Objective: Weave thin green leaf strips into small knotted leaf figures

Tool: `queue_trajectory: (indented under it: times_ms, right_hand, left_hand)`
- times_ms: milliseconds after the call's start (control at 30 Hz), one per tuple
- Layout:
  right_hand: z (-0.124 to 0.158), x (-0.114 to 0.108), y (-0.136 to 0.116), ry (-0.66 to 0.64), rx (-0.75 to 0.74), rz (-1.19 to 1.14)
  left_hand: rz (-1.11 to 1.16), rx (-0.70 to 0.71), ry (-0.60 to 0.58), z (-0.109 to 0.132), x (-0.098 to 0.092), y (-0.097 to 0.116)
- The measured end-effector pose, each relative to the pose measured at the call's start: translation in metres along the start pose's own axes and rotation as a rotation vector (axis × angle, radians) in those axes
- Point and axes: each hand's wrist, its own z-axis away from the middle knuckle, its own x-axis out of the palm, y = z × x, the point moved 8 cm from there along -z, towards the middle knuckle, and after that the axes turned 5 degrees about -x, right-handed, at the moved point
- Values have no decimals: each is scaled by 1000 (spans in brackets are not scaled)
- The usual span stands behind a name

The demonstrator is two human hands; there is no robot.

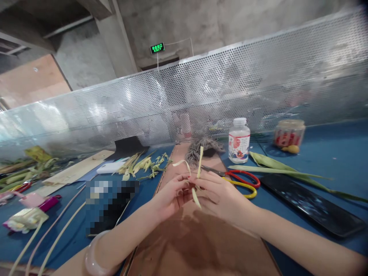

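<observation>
My left hand (174, 195) and my right hand (222, 195) meet over a brown board, fingertips pinched together around thin pale-yellow leaf strips. One leaf strip (200, 163) stands up from between the fingers, its lower end hanging below them. Another strip curls out toward the left. Where the strips cross is hidden by my fingers. Just beyond my right hand lie scissors (244, 178) with red and yellow handles, their blades partly behind the strips. A tangle of grey yarn-like fibre (198, 151) sits at the far end of the board (195, 245).
A white lidded bottle (239, 142) and a jar (289, 134) stand at the back right. Long green leaves (276, 168) and a black phone-like device (313, 205) lie right. Left are dried leaves (143, 163), a partly blurred dark device (126, 195) and cables. A perforated metal screen (172, 96) borders the back.
</observation>
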Motion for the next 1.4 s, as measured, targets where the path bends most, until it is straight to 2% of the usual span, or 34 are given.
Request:
queue_trajectory:
  times_ms: [67, 133, 333, 433, 533, 700, 833, 1067, 1133, 1267, 1400]
  right_hand:
    - [1, -1, -1, 35, -4, -23]
    - [0, -3, 2, 85, 75, -97]
    - [18, 4, 32, 266, 701, -524]
    - [28, 14, 38, 333, 900, -671]
    - [30, 20, 41, 379, 985, -779]
    - [27, 17, 38, 391, 984, -820]
    - [28, 18, 37, 365, 977, -800]
    - [30, 25, 39, 339, 924, -716]
    - [28, 19, 37, 327, 868, -582]
    - [21, 0, 29, 308, 661, -206]
    - [15, -10, 24, 261, 497, -6]
  left_hand:
    - [-71, 13, 11, 3, 2, 1]
    - [-108, 37, -22, 6, 6, 2]
    - [-192, 174, -103, 9, 15, 11]
    - [-263, 232, -98, 12, 17, 15]
    - [-337, 271, -78, 15, 19, 18]
    - [-471, 326, -67, 19, 25, 22]
    - [-514, 359, -13, 24, 27, 28]
    - [-376, 310, 84, 18, 14, 28]
    - [-318, 310, 80, 15, 10, 28]
    - [-219, 281, 28, 11, 9, 24]
    - [-256, 264, 0, 13, 13, 21]
